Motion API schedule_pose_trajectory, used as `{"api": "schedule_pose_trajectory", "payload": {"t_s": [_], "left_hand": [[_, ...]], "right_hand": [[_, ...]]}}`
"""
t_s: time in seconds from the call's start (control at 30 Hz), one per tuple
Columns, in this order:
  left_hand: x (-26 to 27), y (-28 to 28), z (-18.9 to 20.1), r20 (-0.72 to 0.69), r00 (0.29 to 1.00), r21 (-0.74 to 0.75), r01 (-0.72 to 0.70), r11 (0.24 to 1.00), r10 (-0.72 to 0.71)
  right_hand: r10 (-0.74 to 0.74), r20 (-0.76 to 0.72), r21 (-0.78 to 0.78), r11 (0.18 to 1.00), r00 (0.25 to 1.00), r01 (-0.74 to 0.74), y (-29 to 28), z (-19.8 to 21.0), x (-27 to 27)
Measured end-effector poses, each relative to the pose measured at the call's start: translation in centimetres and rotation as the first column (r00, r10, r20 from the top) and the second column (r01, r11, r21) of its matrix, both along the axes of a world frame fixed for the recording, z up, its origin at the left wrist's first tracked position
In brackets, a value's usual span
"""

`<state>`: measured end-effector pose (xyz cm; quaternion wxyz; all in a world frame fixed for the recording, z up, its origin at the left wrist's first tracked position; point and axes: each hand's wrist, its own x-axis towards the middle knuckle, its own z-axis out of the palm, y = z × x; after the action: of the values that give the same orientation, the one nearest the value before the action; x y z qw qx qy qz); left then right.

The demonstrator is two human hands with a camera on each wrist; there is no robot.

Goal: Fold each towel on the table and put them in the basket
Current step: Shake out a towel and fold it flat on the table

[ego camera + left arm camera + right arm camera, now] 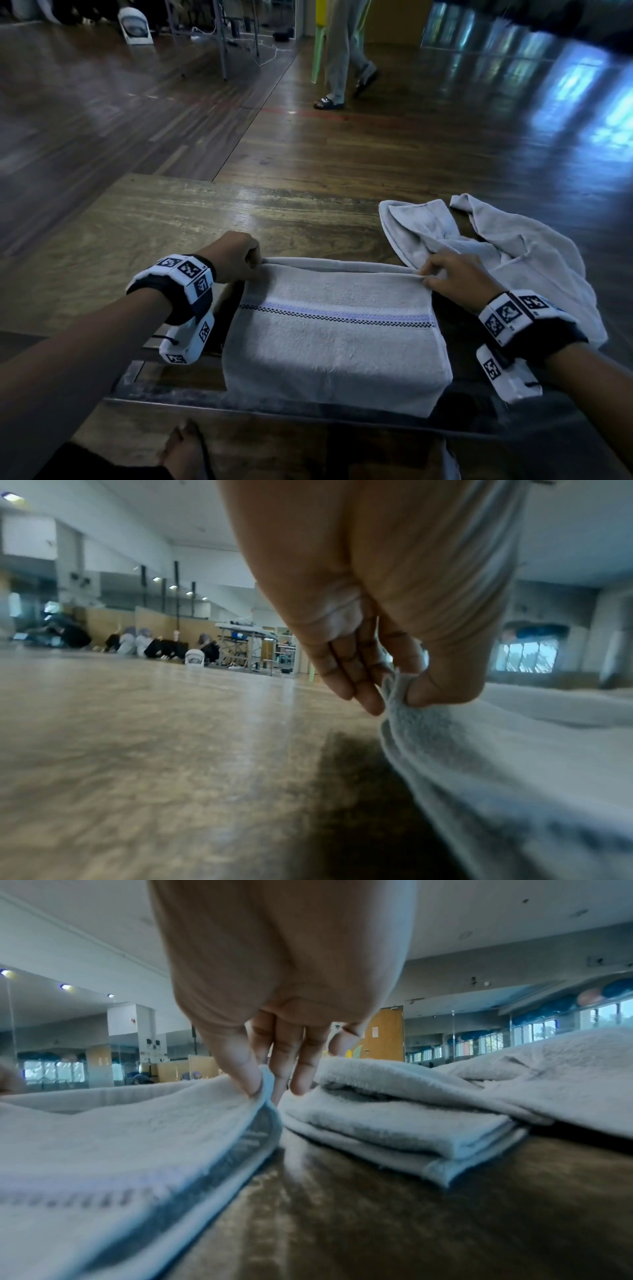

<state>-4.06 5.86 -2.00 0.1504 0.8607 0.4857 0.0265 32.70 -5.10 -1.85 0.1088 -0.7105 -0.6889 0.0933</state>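
Two hands (236, 255) (455, 279) pinch one of two towels (335, 335)

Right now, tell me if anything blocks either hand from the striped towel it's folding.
Nothing does. The left hand and right hand already pinch the far corners of the striped towel. The crumpled towel lies beside the right hand. No basket is in view.

Towel (335, 346) of soft nubby terry cloth; table (164, 219) of glossy grained wood.
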Motion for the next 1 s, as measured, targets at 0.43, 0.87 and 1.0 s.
{"api": "schedule_pose_trajectory", "payload": {"t_s": [0.43,0.87,1.0], "left_hand": [[-4.6,-9.2,12.6,0.459,0.887,-0.150,0.027,0.988,0.045],[-6.5,-16.8,21.3,0.371,0.889,0.215,0.201,0.956,-0.270],[-6.8,-18.0,21.8,0.334,0.897,0.246,0.214,0.945,-0.290]], "right_hand": [[0.066,-0.204,0.110,0.993,0.977,-0.044,-10.4,12.9,-0.4],[0.158,-0.290,0.298,0.952,0.944,-0.068,-18.3,21.6,-0.4],[0.150,-0.316,0.257,0.964,0.937,-0.068,-19.9,22.1,-0.7]]}}
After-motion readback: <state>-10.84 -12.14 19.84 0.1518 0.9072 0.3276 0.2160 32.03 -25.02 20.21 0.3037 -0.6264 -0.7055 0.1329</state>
